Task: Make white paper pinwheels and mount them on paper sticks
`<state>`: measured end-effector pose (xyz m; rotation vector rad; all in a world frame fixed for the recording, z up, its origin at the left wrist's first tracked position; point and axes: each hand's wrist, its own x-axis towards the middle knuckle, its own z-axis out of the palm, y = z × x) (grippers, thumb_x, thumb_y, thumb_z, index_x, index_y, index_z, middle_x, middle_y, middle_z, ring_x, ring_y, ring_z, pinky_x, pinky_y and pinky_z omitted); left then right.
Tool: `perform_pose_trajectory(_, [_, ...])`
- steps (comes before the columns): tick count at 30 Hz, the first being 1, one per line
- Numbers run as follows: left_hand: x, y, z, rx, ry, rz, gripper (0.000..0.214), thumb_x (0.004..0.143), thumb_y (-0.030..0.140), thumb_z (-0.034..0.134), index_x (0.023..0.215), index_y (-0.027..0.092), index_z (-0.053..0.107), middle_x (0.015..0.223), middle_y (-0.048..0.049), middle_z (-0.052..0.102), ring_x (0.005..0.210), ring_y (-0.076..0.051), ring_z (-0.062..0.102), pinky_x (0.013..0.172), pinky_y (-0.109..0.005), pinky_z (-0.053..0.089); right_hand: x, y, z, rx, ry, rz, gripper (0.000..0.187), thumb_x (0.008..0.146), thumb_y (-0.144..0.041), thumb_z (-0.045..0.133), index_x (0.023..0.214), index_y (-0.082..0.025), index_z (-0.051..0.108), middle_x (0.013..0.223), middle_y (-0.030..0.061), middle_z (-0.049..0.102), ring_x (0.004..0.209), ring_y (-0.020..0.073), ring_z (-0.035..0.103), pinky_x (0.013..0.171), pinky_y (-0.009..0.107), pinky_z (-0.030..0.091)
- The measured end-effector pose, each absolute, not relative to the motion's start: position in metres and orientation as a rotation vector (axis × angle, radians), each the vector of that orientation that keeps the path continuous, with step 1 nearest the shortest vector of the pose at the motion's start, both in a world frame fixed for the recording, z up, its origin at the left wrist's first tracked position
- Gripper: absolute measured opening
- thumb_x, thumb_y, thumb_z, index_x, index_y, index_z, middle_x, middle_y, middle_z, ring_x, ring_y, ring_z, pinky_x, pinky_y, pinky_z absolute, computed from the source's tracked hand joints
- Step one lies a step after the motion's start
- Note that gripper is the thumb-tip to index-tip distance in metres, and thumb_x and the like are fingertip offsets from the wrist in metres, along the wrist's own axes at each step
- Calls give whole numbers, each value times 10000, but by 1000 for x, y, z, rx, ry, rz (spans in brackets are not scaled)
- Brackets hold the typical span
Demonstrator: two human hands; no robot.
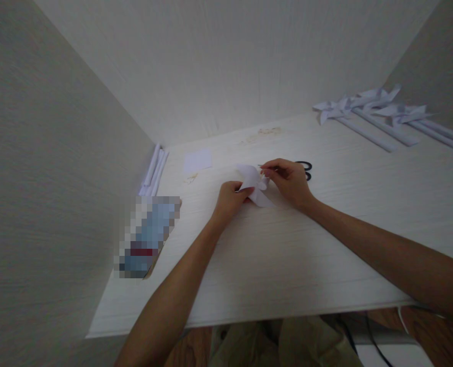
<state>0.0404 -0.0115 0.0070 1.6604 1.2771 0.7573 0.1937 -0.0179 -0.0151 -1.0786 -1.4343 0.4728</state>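
Both my hands meet over the middle of the white table (272, 255). My left hand (232, 196) is closed on a folded white paper piece (254, 184), gripping its lower left part. My right hand (287, 179) pinches the top of the same paper, fingers pressed together, with something thin like a pin at its fingertips. The paper has curled flaps like a pinwheel head and sits just above the tabletop.
Black scissors (306, 170) lie just behind my right hand. A small white paper square (198, 160) lies at the back left, rolled paper sticks (154, 171) along the left wall. Several finished paper pinwheels (379, 114) lie at the back right. A blurred-out object (148, 237) sits at left.
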Motion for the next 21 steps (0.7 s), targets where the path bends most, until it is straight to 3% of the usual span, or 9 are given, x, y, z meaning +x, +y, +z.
perform_pose_trajectory(21, [44, -12, 6, 1542, 1249, 748, 177, 645, 175, 503, 482, 116, 542, 462, 19, 508, 438, -76, 462, 453, -192, 378, 194, -17, -17, -1091, -1464, 473, 107, 699, -157, 532, 743, -174, 629, 696, 14, 635, 627, 125, 576, 563, 253, 460])
